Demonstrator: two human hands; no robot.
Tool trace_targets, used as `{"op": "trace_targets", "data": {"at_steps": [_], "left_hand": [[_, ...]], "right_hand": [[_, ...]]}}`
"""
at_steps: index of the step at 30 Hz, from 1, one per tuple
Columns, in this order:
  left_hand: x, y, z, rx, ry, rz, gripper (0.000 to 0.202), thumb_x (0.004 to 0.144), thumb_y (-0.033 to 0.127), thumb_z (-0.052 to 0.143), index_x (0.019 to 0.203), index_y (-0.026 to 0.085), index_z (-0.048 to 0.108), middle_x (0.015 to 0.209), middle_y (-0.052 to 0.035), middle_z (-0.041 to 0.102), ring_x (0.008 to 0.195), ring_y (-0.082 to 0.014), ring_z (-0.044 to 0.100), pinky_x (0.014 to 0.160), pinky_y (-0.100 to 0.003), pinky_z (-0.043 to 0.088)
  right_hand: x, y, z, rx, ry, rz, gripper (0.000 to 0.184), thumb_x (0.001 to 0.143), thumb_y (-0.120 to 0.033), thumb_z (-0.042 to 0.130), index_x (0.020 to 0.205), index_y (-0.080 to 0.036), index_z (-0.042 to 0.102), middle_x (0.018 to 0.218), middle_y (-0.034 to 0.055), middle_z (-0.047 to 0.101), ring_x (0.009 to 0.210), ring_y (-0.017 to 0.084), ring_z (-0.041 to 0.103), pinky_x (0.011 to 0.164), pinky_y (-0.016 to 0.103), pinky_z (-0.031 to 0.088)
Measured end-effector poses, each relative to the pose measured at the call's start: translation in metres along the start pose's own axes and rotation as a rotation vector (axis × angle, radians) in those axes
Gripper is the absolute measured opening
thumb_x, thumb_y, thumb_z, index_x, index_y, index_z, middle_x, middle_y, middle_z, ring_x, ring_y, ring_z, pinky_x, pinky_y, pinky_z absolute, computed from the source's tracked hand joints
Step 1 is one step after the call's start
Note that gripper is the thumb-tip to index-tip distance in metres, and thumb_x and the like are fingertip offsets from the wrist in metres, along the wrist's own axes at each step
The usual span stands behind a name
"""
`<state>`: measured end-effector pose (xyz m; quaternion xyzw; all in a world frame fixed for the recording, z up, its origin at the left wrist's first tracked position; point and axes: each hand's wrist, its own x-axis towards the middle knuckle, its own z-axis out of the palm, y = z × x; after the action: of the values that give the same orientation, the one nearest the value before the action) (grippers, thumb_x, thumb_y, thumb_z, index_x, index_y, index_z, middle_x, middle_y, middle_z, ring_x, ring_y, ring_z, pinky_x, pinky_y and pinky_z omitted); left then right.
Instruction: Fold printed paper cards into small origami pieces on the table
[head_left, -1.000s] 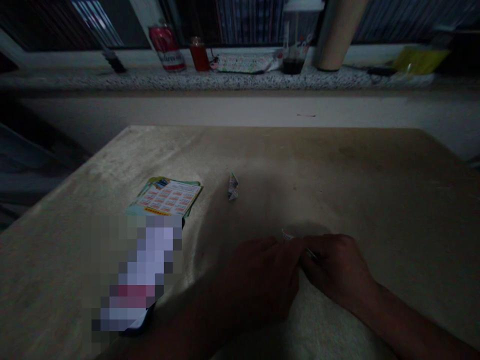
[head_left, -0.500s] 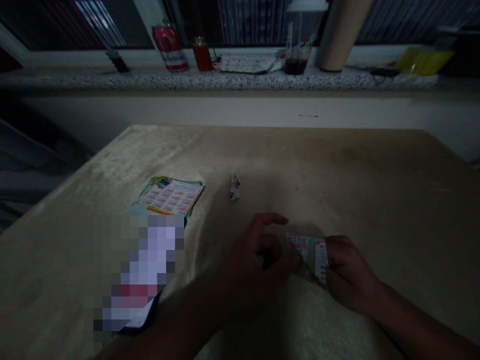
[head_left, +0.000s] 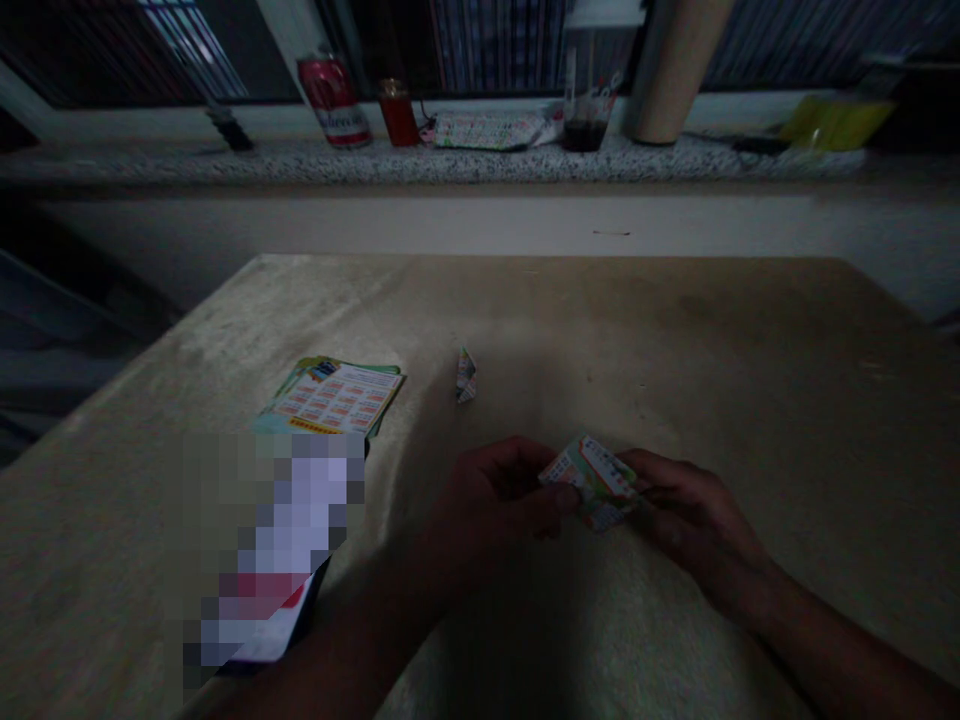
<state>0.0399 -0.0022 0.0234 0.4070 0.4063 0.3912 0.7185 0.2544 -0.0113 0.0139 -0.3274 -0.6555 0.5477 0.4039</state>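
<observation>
Both the left hand (head_left: 499,495) and right hand (head_left: 686,510) pinch a folded paper (head_left: 595,480) just above the tabletop (head_left: 675,340), a leaflet stack (head_left: 334,395) well to the left.

Dim light is falling across a beige table (head_left: 712,330). A pale wall (head_left: 450,222) is running behind it under a speckled stone ledge (head_left: 225,160), and dark window panes (head_left: 495,40) are rising above the ledge.
</observation>
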Motion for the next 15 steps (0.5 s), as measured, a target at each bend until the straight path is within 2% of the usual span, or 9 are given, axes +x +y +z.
{"op": "trace_targets", "data": {"at_steps": [2, 4, 9, 12, 15], "left_hand": [[0.0, -0.002, 0.0, 0.042, -0.014, -0.005, 0.026, 0.074, 0.032, 0.084, 0.084, 0.014, 0.068, 0.077, -0.0008, 0.071, 0.061, -0.0095, 0.06, 0.059, -0.023, 0.049], [-0.001, -0.004, 0.0, 0.114, -0.029, 0.004, 0.024, 0.076, 0.031, 0.081, 0.084, 0.014, 0.066, 0.078, -0.001, 0.07, 0.064, -0.0105, 0.061, 0.061, -0.024, 0.048], [-0.007, 0.002, 0.002, 0.438, -0.026, 0.037, 0.02, 0.076, 0.028, 0.078, 0.088, 0.014, 0.07, 0.077, -0.0012, 0.068, 0.071, -0.0147, 0.061, 0.066, -0.027, 0.048], [-0.009, 0.006, 0.003, 0.441, -0.049, 0.05, 0.02, 0.078, 0.029, 0.078, 0.094, 0.016, 0.072, 0.079, -0.0013, 0.07, 0.072, -0.0151, 0.062, 0.066, -0.027, 0.048], [-0.008, 0.005, 0.002, 0.378, -0.032, 0.044, 0.017, 0.082, 0.031, 0.076, 0.089, 0.016, 0.073, 0.078, -0.0021, 0.071, 0.071, -0.0148, 0.064, 0.065, -0.026, 0.049]], "right_hand": [[0.001, 0.0, 0.002, -0.096, 0.06, -0.024, 0.013, 0.093, -0.035, 0.067, 0.096, -0.022, 0.066, 0.081, 0.0019, 0.067, 0.071, 0.015, 0.062, 0.064, 0.025, 0.051], [0.001, 0.0, 0.003, -0.192, 0.09, -0.033, 0.006, 0.092, -0.027, 0.067, 0.092, -0.021, 0.066, 0.075, 0.0008, 0.066, 0.064, 0.013, 0.06, 0.058, 0.023, 0.049], [0.0, -0.002, 0.001, -0.309, -0.002, -0.033, 0.019, 0.094, -0.021, 0.058, 0.075, -0.018, 0.06, 0.058, -0.0018, 0.057, 0.046, 0.009, 0.047, 0.042, 0.021, 0.034], [0.0, -0.003, -0.001, -0.34, -0.087, -0.021, 0.016, 0.091, -0.018, 0.057, 0.076, -0.016, 0.061, 0.054, -0.0043, 0.05, 0.044, 0.007, 0.038, 0.041, 0.021, 0.029], [0.0, -0.003, -0.001, -0.336, -0.067, -0.021, 0.013, 0.092, -0.019, 0.058, 0.081, -0.016, 0.065, 0.057, -0.0038, 0.052, 0.047, 0.008, 0.041, 0.044, 0.022, 0.032]]}}
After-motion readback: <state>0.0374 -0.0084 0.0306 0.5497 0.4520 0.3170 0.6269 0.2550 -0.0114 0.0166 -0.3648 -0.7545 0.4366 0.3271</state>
